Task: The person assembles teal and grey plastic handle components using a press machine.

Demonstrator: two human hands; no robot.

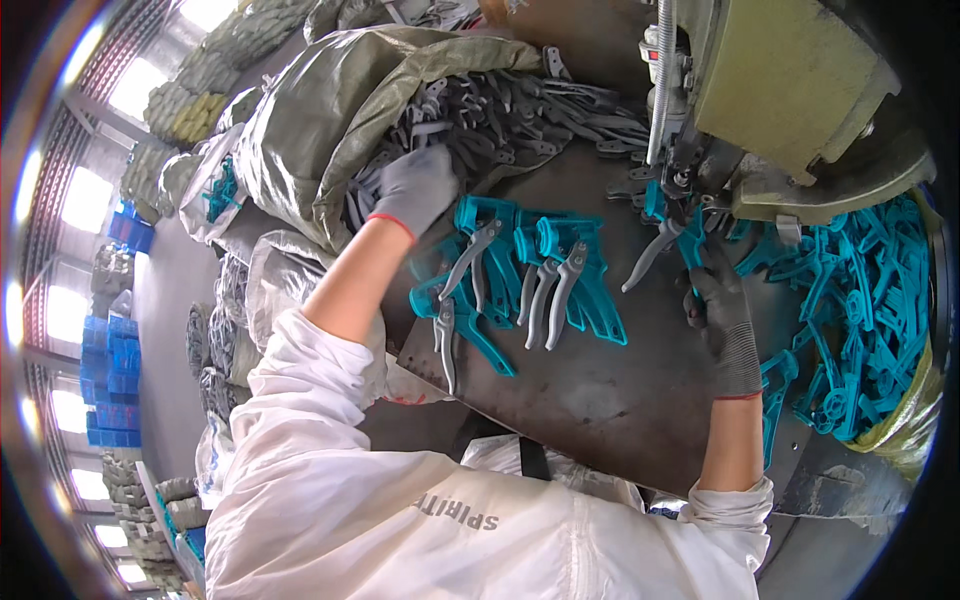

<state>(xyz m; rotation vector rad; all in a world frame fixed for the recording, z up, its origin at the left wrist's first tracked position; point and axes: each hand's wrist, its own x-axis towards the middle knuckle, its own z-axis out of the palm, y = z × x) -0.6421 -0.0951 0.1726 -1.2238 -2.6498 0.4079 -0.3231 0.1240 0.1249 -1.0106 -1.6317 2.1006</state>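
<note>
In a grey glove, my left hand is at the mouth of a sack full of grey levers. Its fingers are curled closed; what they hold, if anything, I cannot make out. My right hand, in a darker glove, grips a teal plastic handle at the head of a machine. A grey lever sticks out to the left of that handle. Between my hands, on the dark metal table, several teal handles fitted with grey levers lie in a loose group.
A heap of teal plastic handles fills a yellowish sack at the right. The machine overhangs the far right of the table. More sacks stand to the left. Blue boxes are stacked farther off on the floor.
</note>
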